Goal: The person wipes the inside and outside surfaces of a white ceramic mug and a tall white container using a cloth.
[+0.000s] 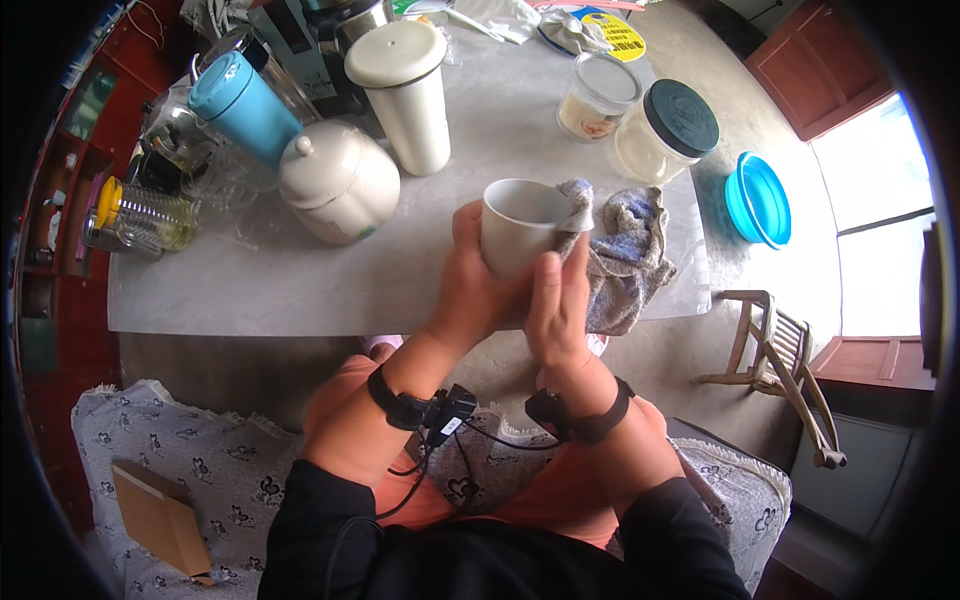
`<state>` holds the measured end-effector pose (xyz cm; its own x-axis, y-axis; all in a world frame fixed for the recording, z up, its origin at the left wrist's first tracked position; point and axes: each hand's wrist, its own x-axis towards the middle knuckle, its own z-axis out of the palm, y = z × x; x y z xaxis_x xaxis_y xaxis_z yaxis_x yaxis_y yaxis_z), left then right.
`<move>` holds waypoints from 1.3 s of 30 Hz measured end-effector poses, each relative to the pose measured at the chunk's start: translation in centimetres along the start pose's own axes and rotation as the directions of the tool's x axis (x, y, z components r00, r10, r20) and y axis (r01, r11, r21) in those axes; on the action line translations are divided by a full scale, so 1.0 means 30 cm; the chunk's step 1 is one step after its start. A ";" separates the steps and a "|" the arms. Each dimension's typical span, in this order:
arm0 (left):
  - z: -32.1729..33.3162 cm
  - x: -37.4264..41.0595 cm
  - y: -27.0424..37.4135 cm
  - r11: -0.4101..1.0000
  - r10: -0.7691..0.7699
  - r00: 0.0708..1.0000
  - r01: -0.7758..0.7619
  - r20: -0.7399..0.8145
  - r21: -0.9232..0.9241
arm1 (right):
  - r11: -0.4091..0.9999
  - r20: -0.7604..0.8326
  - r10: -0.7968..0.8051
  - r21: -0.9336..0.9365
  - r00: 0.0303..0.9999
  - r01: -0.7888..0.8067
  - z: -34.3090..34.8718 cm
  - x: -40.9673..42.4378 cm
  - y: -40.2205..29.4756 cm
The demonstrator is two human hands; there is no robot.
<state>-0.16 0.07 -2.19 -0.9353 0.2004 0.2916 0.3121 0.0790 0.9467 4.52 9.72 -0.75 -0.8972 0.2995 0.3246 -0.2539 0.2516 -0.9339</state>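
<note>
A plain white cup (pixel 517 244) is held above the table's front part, its mouth tilted up towards the camera. My left hand (pixel 476 277) grips it around its left side and base. On the cup's right side, my right hand (pixel 561 292) presses a bunched part of a grey and blue cloth (pixel 630 259) against the rim and wall. The rest of that cloth lies crumpled on the table just right of the hand. Some right fingertips are hidden behind the cloth. Left of the cup stand a lidded cream ceramic jar (pixel 341 184) and a tall white tumbler (pixel 412 112).
A blue tumbler (pixel 247 109) and a yellow-lidded glass jug (pixel 146 214) stand on the table (pixel 300 300) at left. A dark-lidded jar (pixel 660 139) and a clear canister (pixel 596 97) are at back right. Beyond the right edge are a blue basin (pixel 757 199) and a wooden chair (pixel 780 360).
</note>
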 end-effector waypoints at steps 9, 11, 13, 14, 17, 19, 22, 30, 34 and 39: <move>-0.026 0.018 -0.014 0.963 0.228 0.970 -0.238 0.089 0.127 | 0.935 -0.065 0.202 0.311 0.977 -0.172 -0.024 0.033 0.008; -0.034 0.032 -0.028 0.988 0.105 0.994 -0.108 0.032 0.107 | 1.000 -0.072 -0.004 0.015 0.997 0.005 0.022 -0.013 0.015; -0.040 0.037 -0.023 0.988 0.042 0.999 -0.044 0.021 0.150 | 0.919 0.109 -0.127 -0.361 0.986 0.158 0.029 -0.049 -0.031; -0.045 0.036 -0.017 0.977 0.042 0.998 -0.049 0.039 0.209 | 0.920 0.090 -0.126 -0.363 0.988 0.150 0.033 -0.050 -0.028; -0.029 0.016 0.030 0.988 0.003 0.998 -0.012 0.059 0.155 | 0.935 0.001 -0.133 -0.331 0.991 0.125 0.026 -0.034 -0.001; -0.015 -0.001 0.014 0.985 0.118 0.991 -0.125 0.058 0.122 | 0.999 -0.090 0.022 0.025 0.996 -0.020 -0.001 0.014 0.037; -0.007 0.004 0.007 0.940 0.218 0.973 -0.230 0.078 0.250 | 0.954 -0.053 0.197 0.240 0.979 -0.179 -0.054 0.059 0.024; -0.016 0.028 -0.026 0.995 0.041 0.999 -0.038 -0.025 0.091 | 1.000 0.007 -0.001 -0.029 1.000 0.001 0.026 -0.025 0.003; -0.010 0.012 -0.023 0.942 0.193 0.981 -0.183 -0.009 0.283 | 0.994 -0.082 0.053 0.101 0.995 -0.044 0.032 -0.012 0.026; -0.008 -0.010 -0.002 0.950 0.260 0.959 -0.275 0.113 0.148 | 0.851 -0.006 0.325 0.437 0.946 -0.290 -0.067 0.060 0.001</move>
<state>0.06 -0.21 -2.29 -0.7972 0.3229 0.5101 0.5780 0.1646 0.7993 3.65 12.12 0.11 -0.9290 0.3702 0.0044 -0.1141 -0.2749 -0.9547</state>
